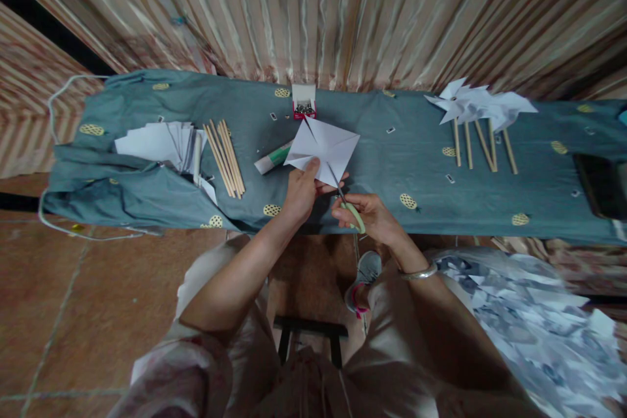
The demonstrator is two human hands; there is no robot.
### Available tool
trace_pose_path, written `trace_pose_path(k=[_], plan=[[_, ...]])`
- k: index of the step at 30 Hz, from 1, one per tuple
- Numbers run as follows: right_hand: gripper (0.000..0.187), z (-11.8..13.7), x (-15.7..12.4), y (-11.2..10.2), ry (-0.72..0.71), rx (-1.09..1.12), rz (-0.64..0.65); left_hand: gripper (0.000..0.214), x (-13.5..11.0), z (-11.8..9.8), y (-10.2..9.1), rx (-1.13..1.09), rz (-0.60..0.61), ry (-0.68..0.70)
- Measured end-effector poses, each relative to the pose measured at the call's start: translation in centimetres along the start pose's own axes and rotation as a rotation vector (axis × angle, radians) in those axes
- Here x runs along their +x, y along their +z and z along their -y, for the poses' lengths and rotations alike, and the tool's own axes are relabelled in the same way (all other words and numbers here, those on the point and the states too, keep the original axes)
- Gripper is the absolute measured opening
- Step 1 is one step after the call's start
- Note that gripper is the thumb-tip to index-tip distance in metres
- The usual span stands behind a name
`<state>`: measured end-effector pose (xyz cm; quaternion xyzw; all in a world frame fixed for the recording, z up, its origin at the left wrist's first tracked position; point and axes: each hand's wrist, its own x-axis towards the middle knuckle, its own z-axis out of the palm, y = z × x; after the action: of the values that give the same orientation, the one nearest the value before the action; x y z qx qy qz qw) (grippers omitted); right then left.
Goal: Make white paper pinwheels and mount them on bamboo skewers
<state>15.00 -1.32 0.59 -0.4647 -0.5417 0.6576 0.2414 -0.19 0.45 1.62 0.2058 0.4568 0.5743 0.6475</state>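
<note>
My left hand (304, 188) grips a square sheet of white paper (326, 144) by its near edge, thumb on top. Slits run into the sheet from its corners. In my right hand (365, 212) are scissors (353, 214) with pale green handles, and their blades lie over the paper's near right part. Whether the blades are cutting at this instant is not clear. A green and white glue stick or tube (274, 158) lies partly under the sheet's left corner. Just beyond the paper stands a small open red and white box (304, 104) with metal pins or tacks.
A blue-green cloth with pineapples (392, 170) covers the narrow table. Left lie a stack of white paper (157, 144) and several wooden sticks (224, 157). Paper pinwheels (482, 104) on sticks and a dark phone (600, 186) are to the right. Paper scraps (543, 326) fill the lower right.
</note>
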Motion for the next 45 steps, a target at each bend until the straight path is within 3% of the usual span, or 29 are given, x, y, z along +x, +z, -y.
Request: trace_pose_path(k=[45], plan=[[0.044, 0.36, 0.12, 0.35, 0.010, 0.014, -0.060, 0.027, -0.20, 0.62, 0.01, 0.020, 0.049, -0.003]])
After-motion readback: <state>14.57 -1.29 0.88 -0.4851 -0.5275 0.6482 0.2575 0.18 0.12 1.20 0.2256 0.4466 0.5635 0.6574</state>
